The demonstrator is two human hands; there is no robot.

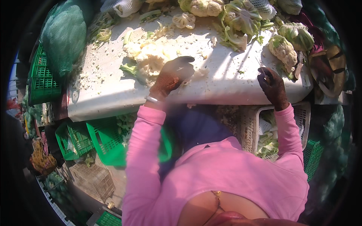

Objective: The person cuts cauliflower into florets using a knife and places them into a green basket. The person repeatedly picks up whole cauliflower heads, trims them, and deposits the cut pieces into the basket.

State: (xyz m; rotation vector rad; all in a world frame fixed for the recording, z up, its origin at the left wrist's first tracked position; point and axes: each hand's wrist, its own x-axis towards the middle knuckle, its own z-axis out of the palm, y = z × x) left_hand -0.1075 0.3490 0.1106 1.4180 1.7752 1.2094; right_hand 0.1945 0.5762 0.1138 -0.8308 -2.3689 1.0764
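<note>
My left hand (176, 74) is over the white-covered table, at the right side of a pile of cut cauliflower florets (151, 58). Its fingers are blurred, and whether they grip a floret is not clear. Beside them lies a pale cauliflower piece (200, 73). Near the table's front right, my right hand (272, 86) is closed around a small knife (259, 62) whose thin blade points away from me. Just beyond that hand, a cauliflower head (283, 53) rests on the tabletop.
Leafy cauliflowers (242, 18) and net-wrapped heads (122, 6) line the far edge. Crumbs litter the table cover (110, 73). A green mesh sack (64, 36) stands at left. Below the front edge are green crates (106, 147) and a white crate (250, 128) holding leaves.
</note>
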